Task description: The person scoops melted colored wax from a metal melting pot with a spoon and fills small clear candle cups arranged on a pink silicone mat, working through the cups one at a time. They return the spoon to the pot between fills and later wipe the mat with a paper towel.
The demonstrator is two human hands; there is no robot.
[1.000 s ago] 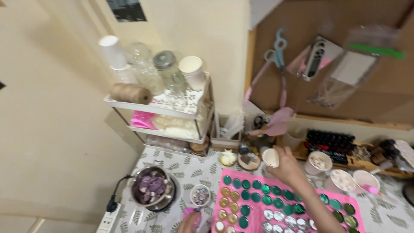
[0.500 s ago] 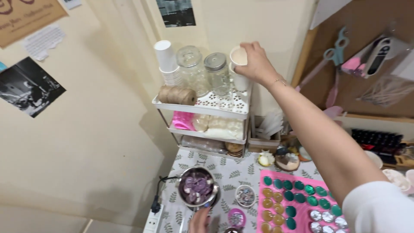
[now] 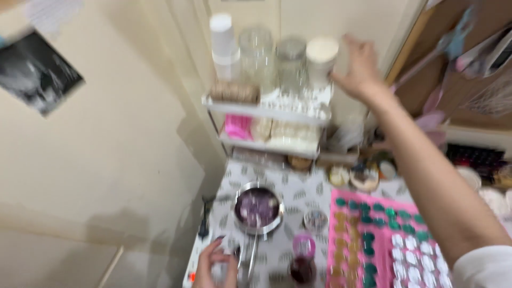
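The white cup (image 3: 321, 57) stands upright on the top level of the white shelf rack (image 3: 266, 109), at the right end of a row with 2 glass jars (image 3: 273, 56) and a stack of white cups (image 3: 224, 45). The right hand (image 3: 361, 66) is raised just beside this cup, on its right side, with the fingers spread and open; it grips nothing, and because of the blur I cannot tell if a fingertip touches the cup wall. The left hand (image 3: 216, 264) is low, at the near edge of the surface (image 3: 298, 194), with the fingers curled near the handle of a small metal pan (image 3: 258, 209) that has a purple content. I cannot tell if it really holds something.

To the right of the pan lies a pink mould tray (image 3: 373, 240) with many round green, yellow and white pieces, and a small pink jar (image 3: 303, 246) is just beside it.

In my judgement, the step here is handling the cup at the shelf, and it asks for care: the cup is light and stands close to the glass jars and to the edge of the rack. The hand should move straight and slowly, away from the jars, and the arm should stay high above the mould tray so the sleeve does not brush the pieces.
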